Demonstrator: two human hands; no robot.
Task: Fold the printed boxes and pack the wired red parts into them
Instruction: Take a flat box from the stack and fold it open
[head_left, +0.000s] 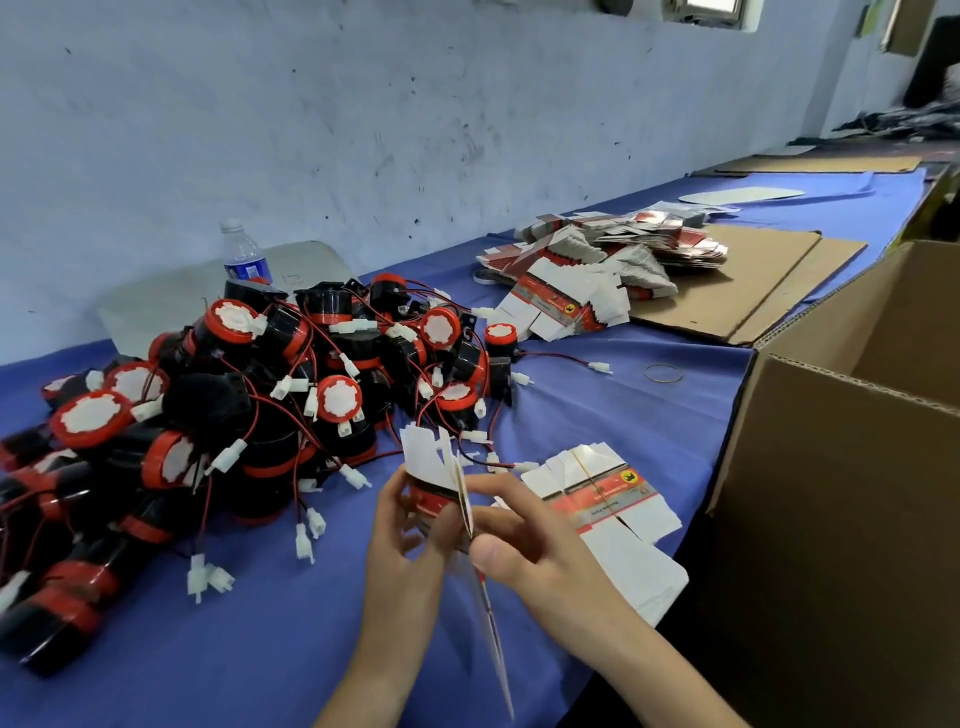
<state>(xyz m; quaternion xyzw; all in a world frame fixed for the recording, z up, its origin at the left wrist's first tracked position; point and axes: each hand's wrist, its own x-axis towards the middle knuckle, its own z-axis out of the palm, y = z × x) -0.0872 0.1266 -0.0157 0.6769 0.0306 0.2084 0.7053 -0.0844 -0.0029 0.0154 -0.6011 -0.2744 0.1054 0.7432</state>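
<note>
Here, blue cloth meets a scuffed wall.

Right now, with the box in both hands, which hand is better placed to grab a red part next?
Left, probably. The left hand sits on the side of the pile of red parts, while the right hand would have to cross over the printed box both hold.

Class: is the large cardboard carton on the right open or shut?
Open. The cardboard carton has its top flaps standing up, and its inner walls show.
</note>
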